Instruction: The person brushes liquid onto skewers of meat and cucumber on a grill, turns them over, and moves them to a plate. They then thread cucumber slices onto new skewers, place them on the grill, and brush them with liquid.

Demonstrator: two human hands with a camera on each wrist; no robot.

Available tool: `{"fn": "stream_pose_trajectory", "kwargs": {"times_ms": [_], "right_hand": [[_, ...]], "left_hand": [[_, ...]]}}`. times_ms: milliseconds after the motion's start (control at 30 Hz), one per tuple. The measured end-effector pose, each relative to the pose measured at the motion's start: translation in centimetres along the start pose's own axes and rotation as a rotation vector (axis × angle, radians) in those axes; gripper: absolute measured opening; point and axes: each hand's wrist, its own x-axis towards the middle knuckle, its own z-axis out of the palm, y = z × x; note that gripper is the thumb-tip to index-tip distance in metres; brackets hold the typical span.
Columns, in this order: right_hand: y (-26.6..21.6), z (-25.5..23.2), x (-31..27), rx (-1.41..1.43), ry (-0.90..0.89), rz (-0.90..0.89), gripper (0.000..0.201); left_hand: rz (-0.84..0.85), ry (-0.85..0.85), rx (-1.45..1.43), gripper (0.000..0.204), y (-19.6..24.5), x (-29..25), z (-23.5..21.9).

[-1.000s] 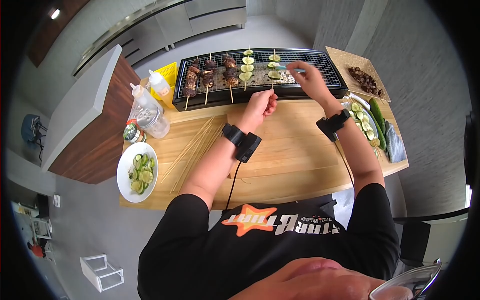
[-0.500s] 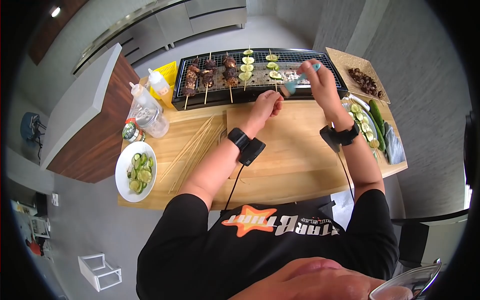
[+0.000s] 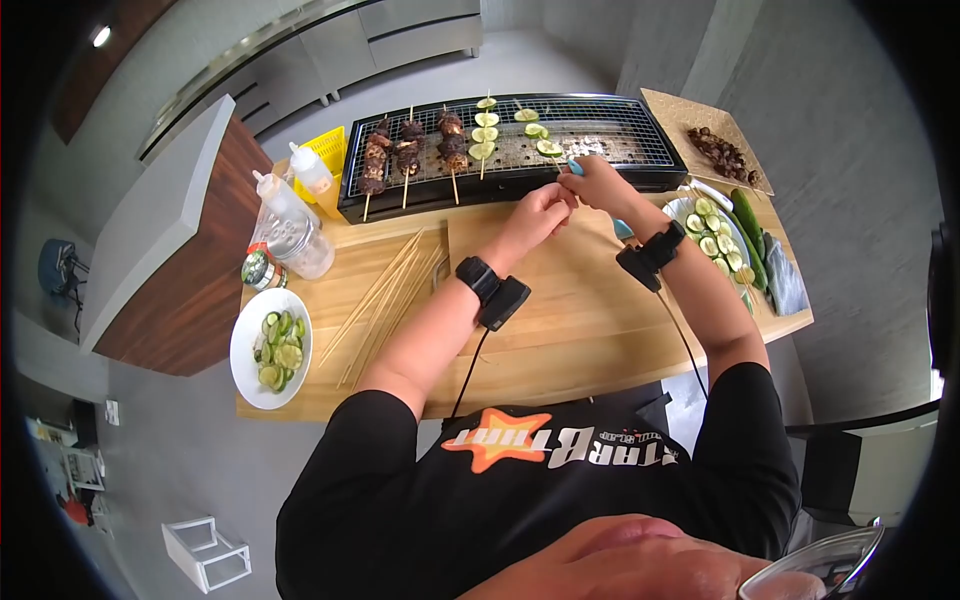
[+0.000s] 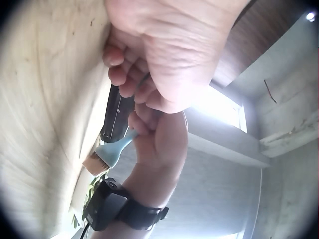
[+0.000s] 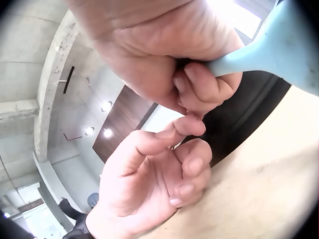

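Note:
In the head view, my left hand [image 3: 540,216] is at the near end of a skewer of green cucumber-like slices [image 3: 537,131] on the grill's front edge. Its thumb and index finger come together there, the other fingers loosely curled. My right hand [image 3: 604,187] meets it fingertip to fingertip, gripping a light-blue basting brush [image 5: 284,47]. In the left wrist view the brush's tan bristles [image 4: 94,164] point back past the right wrist. The skewer's near end is mostly hidden by the fingers. A second slice skewer [image 3: 484,134] lies to the left.
Meat skewers [image 3: 452,140] lie on the left of the black grill [image 3: 500,187]. Bare sticks [image 3: 385,290], squeeze bottles [image 3: 308,170] and a white bowl of slices [image 3: 240,365] stand at left. At right are a plate of slices [image 3: 680,208], whole green vegetables [image 3: 748,225] and a meat board [image 3: 668,110].
My right hand moved from over the grill toward my left hand, and the brush swung round to point back toward me. The slice skewer's far end shifted left, so it now lies slanted.

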Motion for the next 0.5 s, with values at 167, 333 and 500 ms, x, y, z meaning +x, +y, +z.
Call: {"fn": "stream_pose_trajectory", "kwargs": {"times_ms": [167, 333, 500], "right_hand": [[-1.0, -2.5, -4.1, -0.175, 0.115, -0.158, 0.026], [-1.1, -7.8, -13.3, -0.291, 0.127, -0.114, 0.021], [2.6, -13.1, -21.9, -0.383, 0.221, 0.128, 0.021]], "left_hand": [[-0.051, 0.031, 0.022, 0.013, 0.5, -0.2, -0.1], [-0.112, 0.041, 0.029, 0.013, 1.5, -0.5, -0.1], [-0.123, 0.03, 0.055, 0.014, 0.4, -0.1, -0.3]]}}
